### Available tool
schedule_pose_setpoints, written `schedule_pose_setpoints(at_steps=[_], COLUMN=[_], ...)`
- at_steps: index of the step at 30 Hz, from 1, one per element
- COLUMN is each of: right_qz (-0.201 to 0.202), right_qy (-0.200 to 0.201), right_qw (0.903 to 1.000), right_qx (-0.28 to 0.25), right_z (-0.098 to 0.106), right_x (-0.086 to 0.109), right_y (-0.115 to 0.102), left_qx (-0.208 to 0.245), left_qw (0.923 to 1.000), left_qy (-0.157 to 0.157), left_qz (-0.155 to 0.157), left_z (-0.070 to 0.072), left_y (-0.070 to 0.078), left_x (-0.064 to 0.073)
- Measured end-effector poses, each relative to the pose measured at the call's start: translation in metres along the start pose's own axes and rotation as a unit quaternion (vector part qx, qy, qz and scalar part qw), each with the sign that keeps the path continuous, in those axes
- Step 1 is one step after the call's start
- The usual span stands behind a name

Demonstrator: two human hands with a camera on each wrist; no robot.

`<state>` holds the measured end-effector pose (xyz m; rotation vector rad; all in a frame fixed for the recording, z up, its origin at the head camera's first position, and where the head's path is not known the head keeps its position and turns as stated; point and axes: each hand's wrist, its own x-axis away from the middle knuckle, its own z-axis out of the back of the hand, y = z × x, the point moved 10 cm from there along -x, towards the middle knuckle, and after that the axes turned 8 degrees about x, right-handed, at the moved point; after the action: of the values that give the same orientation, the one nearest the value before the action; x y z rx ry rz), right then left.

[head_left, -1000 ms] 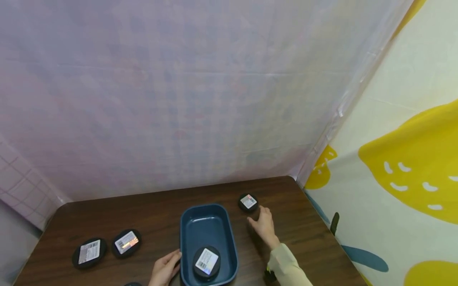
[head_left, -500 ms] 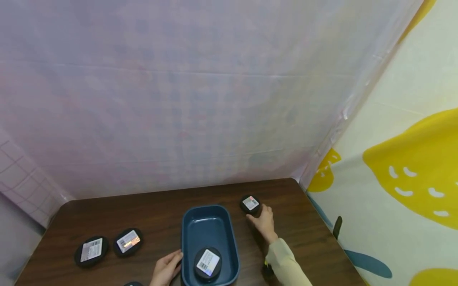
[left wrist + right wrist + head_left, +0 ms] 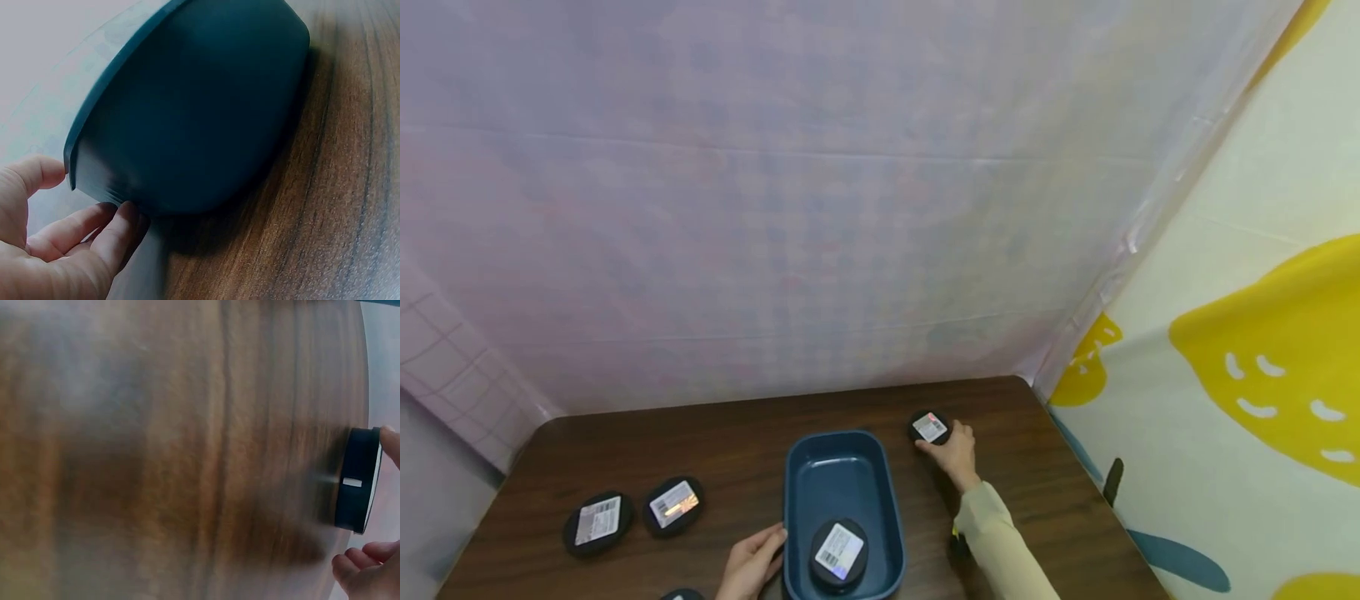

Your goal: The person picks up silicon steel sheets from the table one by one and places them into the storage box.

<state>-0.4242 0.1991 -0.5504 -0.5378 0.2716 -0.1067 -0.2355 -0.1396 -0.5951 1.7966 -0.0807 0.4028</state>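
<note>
Brought right grip (image 3: 957, 456) closer around far black white-labelled disc (image 3: 929, 427), apparently poised but not yet clenched; pinched blue rectangular tray (image 3: 841, 482) with left grip (image 3: 751, 564).

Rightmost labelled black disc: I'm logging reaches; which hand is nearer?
Right. The right hand is at the near edge of the labelled black disc; the left hand is farther left, gripping the blue tray.

In my head view, the left hand (image 3: 752, 562) enters at bottom centre; the left wrist view shows its thumb (image 3: 44, 172) opposed to bent fingers (image 3: 117, 237) in a pinch. I see the right hand (image 3: 953, 457) at lower right of centre, thumb and curved fingers spread, its pale-sleeved forearm (image 3: 1000, 533) slanting up and leftward from the bottom edge.
</note>
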Motion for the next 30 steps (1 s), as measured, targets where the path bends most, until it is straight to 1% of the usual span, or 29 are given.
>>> schedule_pose_setpoints(at_steps=[9,14,21,25,30], right_qz=[-0.003,-0.007,-0.007,-0.007,-0.024], right_qy=[-0.021,-0.024,0.008,0.018,0.032], right_qw=[0.9998,0.9997,0.9999,0.9996,0.9979], right_qx=[0.002,-0.004,-0.005,-0.021,-0.051], right_z=[-0.012,-0.014,-0.01,-0.011,-0.01], right_x=[-0.005,-0.004,-0.005,-0.004,0.0], right_y=[0.004,0.001,-0.001,-0.002,0.0], left_qx=[-0.008,-0.016,-0.011,-0.011,-0.012], left_qw=[1.0,0.9999,0.9999,0.9999,0.9999], left_qy=[-0.002,0.0,-0.004,0.0,0.003], left_qz=[-0.001,-0.001,-0.011,-0.012,-0.009], left_z=[-0.002,-0.002,-0.003,-0.001,0.0], left_y=[-0.001,0.001,0.003,0.004,0.003], left_x=[0.001,0.002,0.003,0.003,0.002])
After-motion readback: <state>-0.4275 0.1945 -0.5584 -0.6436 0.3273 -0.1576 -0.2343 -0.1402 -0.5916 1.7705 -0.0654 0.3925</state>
